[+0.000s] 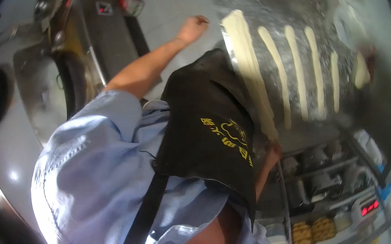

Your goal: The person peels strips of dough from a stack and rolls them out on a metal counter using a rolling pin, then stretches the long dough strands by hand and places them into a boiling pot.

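Observation:
A long, wide slab of dough [249, 69] lies along the near edge of a floured metal worktop [351, 106]. My right hand [274, 150] is at its lower end and seems to touch it; the fingers are blurred and partly hidden. My left hand [194, 28], its fingers curled, is held off the slab's other end; whether it holds something small cannot be told. Beyond the slab lie several thin dough strips [297, 72], side by side and apart. A short piece of dough [362, 74] lies farther off, beside a blurred reddish shape. A black apron [206, 123] covers my front.
At the lower right stand metal compartments [321, 184] with wrapped contents, a device with a red lit display [370, 208], and browned baked food [300, 241]. A dark flat-topped appliance [107, 31] stands left of my left arm. Clear plastic [349, 27] lies at the worktop's far side.

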Tool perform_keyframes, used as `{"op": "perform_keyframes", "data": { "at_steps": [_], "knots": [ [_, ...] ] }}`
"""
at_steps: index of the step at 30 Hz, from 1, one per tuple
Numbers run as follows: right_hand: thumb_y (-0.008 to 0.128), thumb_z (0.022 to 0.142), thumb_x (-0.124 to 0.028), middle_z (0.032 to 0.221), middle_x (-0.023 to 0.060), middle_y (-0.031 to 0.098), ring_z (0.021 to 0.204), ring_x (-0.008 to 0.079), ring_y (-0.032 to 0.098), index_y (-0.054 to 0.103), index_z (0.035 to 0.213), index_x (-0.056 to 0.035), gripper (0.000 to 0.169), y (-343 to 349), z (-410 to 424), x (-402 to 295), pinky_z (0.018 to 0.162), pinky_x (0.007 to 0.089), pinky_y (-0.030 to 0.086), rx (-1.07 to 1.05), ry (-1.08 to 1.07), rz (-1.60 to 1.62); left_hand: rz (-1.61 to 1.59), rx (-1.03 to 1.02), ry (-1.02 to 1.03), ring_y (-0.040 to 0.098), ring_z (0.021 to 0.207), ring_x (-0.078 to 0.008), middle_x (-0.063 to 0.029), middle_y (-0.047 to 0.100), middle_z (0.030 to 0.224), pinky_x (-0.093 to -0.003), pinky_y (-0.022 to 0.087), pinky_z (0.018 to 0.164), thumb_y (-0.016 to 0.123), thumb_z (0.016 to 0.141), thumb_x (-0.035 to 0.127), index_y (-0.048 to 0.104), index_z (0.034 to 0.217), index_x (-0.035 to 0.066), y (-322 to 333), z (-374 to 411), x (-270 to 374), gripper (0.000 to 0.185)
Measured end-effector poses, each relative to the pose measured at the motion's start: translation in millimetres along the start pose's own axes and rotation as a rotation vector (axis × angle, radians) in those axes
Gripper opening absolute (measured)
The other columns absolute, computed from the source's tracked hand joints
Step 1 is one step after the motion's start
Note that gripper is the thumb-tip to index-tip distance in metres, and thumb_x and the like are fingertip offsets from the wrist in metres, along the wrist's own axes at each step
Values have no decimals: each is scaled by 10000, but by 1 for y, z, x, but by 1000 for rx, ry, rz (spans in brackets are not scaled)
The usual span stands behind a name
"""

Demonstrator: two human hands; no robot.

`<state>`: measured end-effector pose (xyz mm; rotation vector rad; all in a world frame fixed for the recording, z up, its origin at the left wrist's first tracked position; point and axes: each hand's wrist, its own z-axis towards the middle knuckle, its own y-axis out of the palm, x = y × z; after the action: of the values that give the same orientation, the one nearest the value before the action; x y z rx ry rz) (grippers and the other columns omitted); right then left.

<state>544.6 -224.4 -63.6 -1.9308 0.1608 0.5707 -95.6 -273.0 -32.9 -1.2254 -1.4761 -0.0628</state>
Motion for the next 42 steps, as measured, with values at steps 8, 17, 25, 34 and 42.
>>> {"op": "perform_keyframes", "data": {
  "at_steps": [8, 17, 25, 34, 42],
  "knots": [
    [611, 936, -267, 1051, 154, 717, 863, 219, 656, 681, 1157, 55, 397, 11, -8, -128, 751, 355, 537, 83, 648, 335, 397, -246, 345, 688, 963, -386, -225, 712, 1047, -439, 549, 842, 673, 851, 226, 695, 1083, 2, 46, 103, -6, 323],
    [659, 874, -236, 953, 171, 699, 822, 264, 657, 676, 1049, 72, 354, 50, 23, -160, 722, 393, 525, 529, 696, 543, 774, -380, 435, 601, 1091, -406, -219, 637, 1158, -486, 502, 880, 687, 881, 343, 605, 1133, 0, 68, 115, 22, 434],
    [731, 883, -238, 733, 163, 643, 553, 225, 605, 632, 920, 83, 338, 90, 40, -133, 472, 357, 471, 635, 871, 521, 595, -427, 378, 633, 988, -405, -218, 682, 1018, -490, 499, 850, 682, 801, 221, 677, 988, 12, 77, 112, 26, 280],
    [714, 893, -254, 926, 135, 686, 865, 252, 654, 668, 999, 43, 318, 91, 28, -108, 781, 395, 518, 478, 687, 12, 425, -269, 906, 630, 1020, -328, -144, 674, 1071, -450, 501, 884, 643, 868, 210, 662, 942, 17, 66, 83, 61, 207],
    [605, 974, -228, 1069, 129, 688, 978, 256, 651, 663, 1067, 1, 254, 31, 71, -210, 862, 370, 507, 636, 386, 798, -624, -727, 157, 642, 965, -269, -134, 658, 1037, -395, 524, 884, 548, 990, 167, 598, 1131, -22, 120, 13, 118, 240]
  ]
}}
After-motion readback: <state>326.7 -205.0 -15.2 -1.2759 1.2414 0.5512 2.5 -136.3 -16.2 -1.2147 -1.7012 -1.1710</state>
